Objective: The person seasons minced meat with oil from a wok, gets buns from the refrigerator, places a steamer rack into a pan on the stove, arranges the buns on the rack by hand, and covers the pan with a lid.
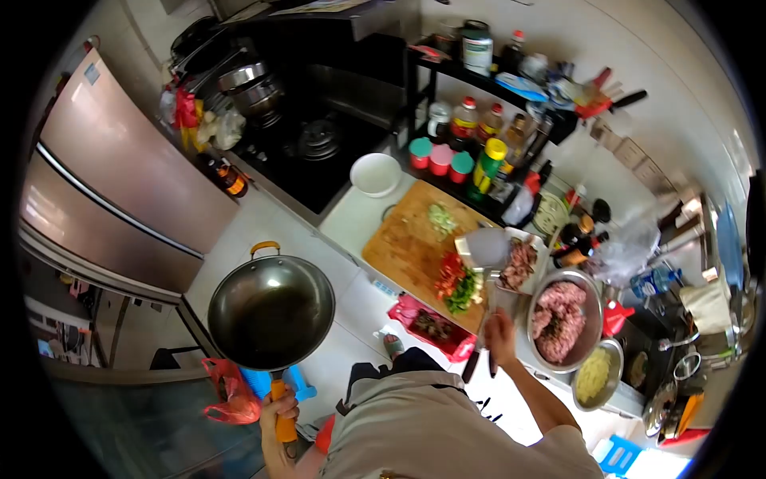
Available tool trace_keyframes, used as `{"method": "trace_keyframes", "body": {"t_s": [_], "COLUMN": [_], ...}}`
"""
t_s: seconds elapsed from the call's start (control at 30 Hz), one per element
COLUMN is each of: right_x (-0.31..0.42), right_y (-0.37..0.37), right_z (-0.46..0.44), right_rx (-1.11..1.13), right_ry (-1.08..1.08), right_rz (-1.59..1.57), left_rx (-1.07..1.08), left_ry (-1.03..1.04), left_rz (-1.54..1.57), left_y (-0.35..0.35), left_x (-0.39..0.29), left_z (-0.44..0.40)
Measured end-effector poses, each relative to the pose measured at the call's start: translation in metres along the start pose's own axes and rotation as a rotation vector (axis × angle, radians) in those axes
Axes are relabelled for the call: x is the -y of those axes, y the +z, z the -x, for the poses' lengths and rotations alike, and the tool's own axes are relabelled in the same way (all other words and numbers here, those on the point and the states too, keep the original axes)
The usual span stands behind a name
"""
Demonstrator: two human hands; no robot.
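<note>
My left hand [279, 409] is wrapped round the orange handle of a wok [271, 315], held out over the floor to the left. The wok's dark inside faces up, with no food visible in it. My right hand [500, 339] is closed on the handle of a metal spatula [484, 248]; its broad blade lies over the right edge of the wooden cutting board [399, 243]. Chopped red pepper [448, 275], chopped greens [460, 297] and pale green pieces [440, 219] sit on the board. Beside the blade, a white dish [539, 242] holds sliced meat [519, 265].
A metal bowl of minced meat [558, 319] and a bowl of pale shreds [594, 375] stand at right. Behind the board are a white bowl [375, 175] and a rack of bottles [463, 120]. The gas stove [319, 142] is at back left, the fridge [120, 160] further left.
</note>
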State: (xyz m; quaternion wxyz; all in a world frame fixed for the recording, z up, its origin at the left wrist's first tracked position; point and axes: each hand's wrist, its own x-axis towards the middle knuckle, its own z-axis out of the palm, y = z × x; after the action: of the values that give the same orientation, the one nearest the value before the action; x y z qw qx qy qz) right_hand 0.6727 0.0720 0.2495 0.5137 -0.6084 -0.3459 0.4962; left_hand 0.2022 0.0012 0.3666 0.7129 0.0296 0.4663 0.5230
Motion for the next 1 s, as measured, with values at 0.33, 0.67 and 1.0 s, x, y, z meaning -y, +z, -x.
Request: {"method": "trace_keyframes", "body": {"t_s": [0.33, 0.67, 1.0], "right_x": [0.118, 0.163, 0.165], "right_y": [0.252, 0.412, 0.497], "right_z": [-0.083, -0.127, -0.177], "right_rx": [0.906, 0.448, 0.231], "right_ry": [0.336, 0.319, 0.064], "right_rz": [0.052, -0.187, 0.068], "left_rx": [0.174, 0.582, 0.800], "left_ry": [-0.152, -0.402, -0.653], "left_rz": [-0.082, -0.274, -0.498], "left_y": [0.028, 0.037, 0.081], "left_x": [-0.139, -0.309, -0.431], "left_z": [-0.112, -0.327, -0.500]}}
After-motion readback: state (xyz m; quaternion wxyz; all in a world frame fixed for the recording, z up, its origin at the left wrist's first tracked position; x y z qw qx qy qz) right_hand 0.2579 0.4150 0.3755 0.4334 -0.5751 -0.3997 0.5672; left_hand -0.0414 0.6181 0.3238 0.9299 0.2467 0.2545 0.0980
